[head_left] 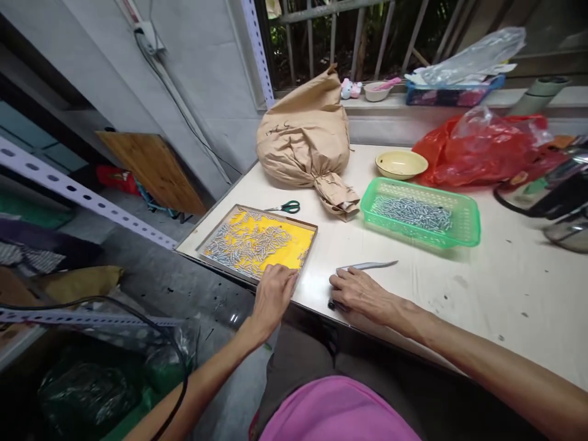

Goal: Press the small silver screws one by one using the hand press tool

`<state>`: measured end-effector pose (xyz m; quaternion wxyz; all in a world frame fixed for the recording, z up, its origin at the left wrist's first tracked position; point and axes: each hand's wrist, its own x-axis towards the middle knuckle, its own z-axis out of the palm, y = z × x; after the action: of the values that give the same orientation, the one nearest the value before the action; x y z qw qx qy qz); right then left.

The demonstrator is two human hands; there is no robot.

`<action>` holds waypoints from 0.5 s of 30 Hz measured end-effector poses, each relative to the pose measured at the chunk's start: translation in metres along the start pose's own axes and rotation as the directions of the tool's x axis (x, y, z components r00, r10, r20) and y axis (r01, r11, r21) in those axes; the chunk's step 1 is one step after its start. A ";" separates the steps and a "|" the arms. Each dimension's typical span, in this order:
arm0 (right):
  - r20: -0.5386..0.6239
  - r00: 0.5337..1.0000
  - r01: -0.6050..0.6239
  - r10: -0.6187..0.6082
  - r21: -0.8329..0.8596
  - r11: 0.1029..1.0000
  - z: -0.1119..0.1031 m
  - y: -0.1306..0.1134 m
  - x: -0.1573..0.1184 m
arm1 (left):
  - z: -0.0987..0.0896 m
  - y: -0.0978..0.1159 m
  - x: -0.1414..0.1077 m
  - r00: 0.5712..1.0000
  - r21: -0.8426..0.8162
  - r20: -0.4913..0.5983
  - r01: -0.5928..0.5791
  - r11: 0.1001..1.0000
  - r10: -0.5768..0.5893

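Note:
A shallow tray (pixel 315 235) with a yellow bottom holds many small silvery metal pieces at the table's left end. My left hand (pixel 275 289) is at the tray's front right corner, its fingers closed; whatever they may pinch is hidden. To the right, my right hand (pixel 361 293) rests on the table, fingers curled together beside a thin grey strip (pixel 376 265). A small black object (pixel 331 304) shows under that hand; what the fingers hold is not clear. Green-handled scissors (pixel 290 207) lie behind the tray.
Behind stand a tied brown paper bag (pixel 305 138), a green basket (pixel 473 220) of metal pieces, a yellow bowl (pixel 401 164) and a red plastic bag (pixel 482 150). Metal vessels (pixel 569 229) are at the right. The table's front edge runs below my hands.

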<state>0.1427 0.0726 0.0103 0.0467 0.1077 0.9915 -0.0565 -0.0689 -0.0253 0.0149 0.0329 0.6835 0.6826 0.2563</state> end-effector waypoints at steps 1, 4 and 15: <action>0.007 1.000 0.012 -0.012 -0.002 1.000 0.002 0.001 0.006 | -0.003 -0.010 0.008 1.000 0.033 0.010 0.029 0.999 -0.030; -0.031 0.999 -0.040 0.042 0.063 0.997 0.003 -0.001 0.019 | -0.001 -0.028 0.027 0.994 0.086 0.072 0.073 0.994 -0.079; -0.682 0.413 -0.650 0.604 0.244 0.720 -0.091 0.106 -0.034 | 0.036 -0.039 0.063 0.958 0.192 0.282 -0.010 0.981 -0.045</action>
<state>0.1911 0.1793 0.0930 -0.3259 0.4815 0.8126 0.0413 -0.0940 0.0481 -0.0124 0.0675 0.7071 0.6983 0.0882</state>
